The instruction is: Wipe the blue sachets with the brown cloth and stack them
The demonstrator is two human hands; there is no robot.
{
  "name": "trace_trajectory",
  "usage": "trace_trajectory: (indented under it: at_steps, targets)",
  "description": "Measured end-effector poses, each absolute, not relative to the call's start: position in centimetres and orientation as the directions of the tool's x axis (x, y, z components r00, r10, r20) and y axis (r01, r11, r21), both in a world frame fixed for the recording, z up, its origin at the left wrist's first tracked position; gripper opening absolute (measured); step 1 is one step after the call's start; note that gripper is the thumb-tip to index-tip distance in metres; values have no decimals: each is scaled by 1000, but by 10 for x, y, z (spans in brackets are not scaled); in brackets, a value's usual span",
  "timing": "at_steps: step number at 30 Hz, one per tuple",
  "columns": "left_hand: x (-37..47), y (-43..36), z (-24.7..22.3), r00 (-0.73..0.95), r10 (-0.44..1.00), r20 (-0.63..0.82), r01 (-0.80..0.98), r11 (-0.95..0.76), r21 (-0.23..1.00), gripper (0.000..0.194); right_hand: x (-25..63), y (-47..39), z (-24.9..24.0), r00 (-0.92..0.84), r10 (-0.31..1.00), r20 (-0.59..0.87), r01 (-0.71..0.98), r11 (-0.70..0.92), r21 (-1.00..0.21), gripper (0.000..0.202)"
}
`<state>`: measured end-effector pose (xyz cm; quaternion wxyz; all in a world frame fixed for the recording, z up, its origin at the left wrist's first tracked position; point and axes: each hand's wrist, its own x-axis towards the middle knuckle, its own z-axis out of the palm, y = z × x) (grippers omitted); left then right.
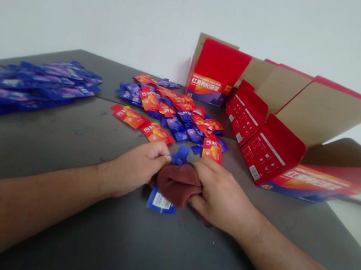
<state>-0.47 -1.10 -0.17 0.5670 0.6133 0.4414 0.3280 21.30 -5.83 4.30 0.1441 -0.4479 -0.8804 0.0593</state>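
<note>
In front of me, above the near part of the table, my left hand [142,165] is closed on the upper edge of a blue sachet [162,202]. My right hand [220,195] grips a brown cloth [178,185], which is bunched over the middle of the sachet. The sachet's top end and its lower end with a white barcode label stick out from the cloth. Just beyond my hands lies a mixed heap of red sachets [156,133] and blue sachets [177,129], one red sachet close to my right fingers.
A large pile of blue sachets [36,81] covers the left of the dark table [96,236]. Several red cartons with raised flaps line the right side, among them a back carton [208,86] and a front carton [271,153]. A white wall stands behind.
</note>
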Motion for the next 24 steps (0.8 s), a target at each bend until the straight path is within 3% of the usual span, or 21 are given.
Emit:
trace_trajectory:
  at_steps: [3, 8, 13, 18, 24]
  targets:
    - [-4, -12, -1, 422, 893, -156, 138, 107, 985, 18, 214, -56, 42, -492, 837, 239, 807, 542, -237, 17]
    - [-5, -12, -2, 384, 922, -54, 174, -14, 985, 24, 213, -58, 42, -631, 754, 181, 715, 656, -240, 19]
    - [-4, -12, -2, 418, 894, -163, 107, 129, 986, 20, 214, -55, 42, -494, 834, 246, 800, 547, -247, 17]
    - [-6, -11, -3, 389, 920, -48, 182, -26, 983, 25, 212, -58, 42, -635, 751, 184, 712, 660, -239, 17]
    - [-5, -12, -6, 429, 889, -160, 103, 128, 986, 20, 215, -55, 41, -478, 843, 248, 815, 531, -232, 16]
